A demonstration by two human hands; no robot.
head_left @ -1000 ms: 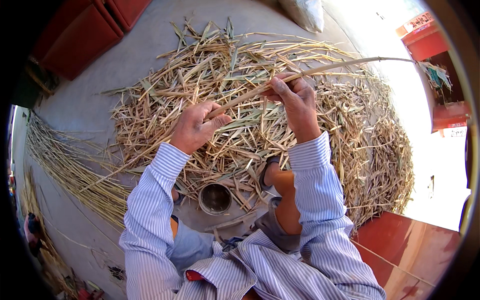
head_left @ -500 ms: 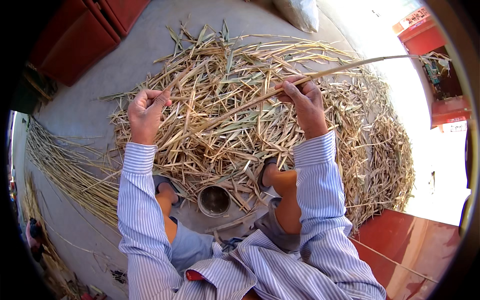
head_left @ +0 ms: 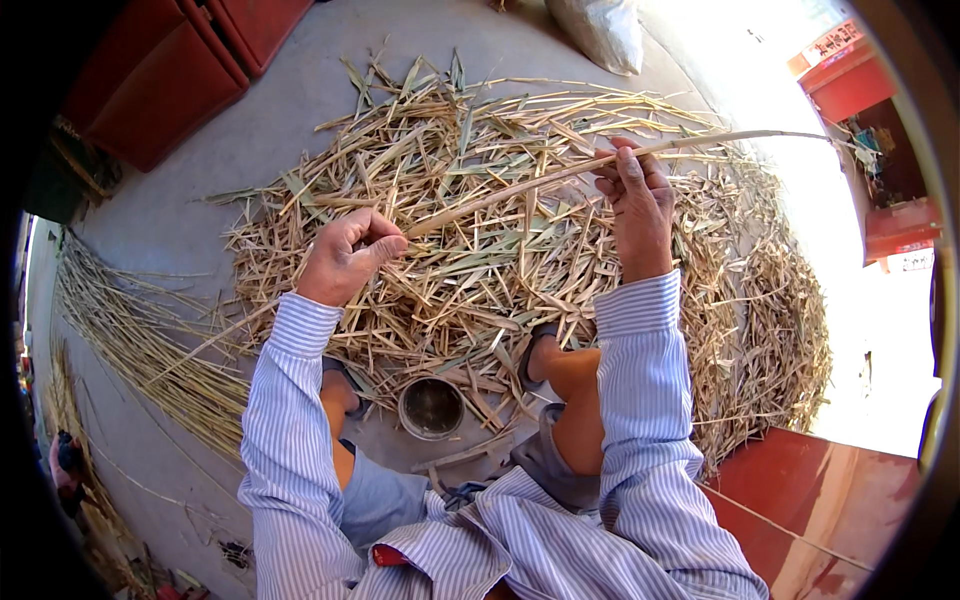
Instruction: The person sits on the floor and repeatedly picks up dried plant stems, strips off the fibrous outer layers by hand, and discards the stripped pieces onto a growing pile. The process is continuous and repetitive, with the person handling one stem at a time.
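Observation:
A long, dry tan reed stalk [head_left: 520, 190] slants across in front of me, its thin tip reaching far right. My right hand [head_left: 642, 210] pinches it between thumb and fingers, right of the middle. Farther down, my left hand [head_left: 348, 258] is closed on the same stalk, thumb against the curled fingers. The stalk's lower end seems to run on past my left wrist toward the lower left. Beneath both hands spreads a heap of dry husks and leaf strips [head_left: 490, 270].
A round metal bowl [head_left: 431, 408] stands between my feet. Long uncut stalks [head_left: 150, 340] lie in a bundle at left. Red furniture [head_left: 160, 80] stands at the far left, a pale sack [head_left: 600, 35] at the back, and a red panel [head_left: 790, 490] at lower right.
My left hand has moved right and closed on the stalk; the loose strip it held no longer shows there. My right hand has shifted slightly right, and the stalk lies flatter.

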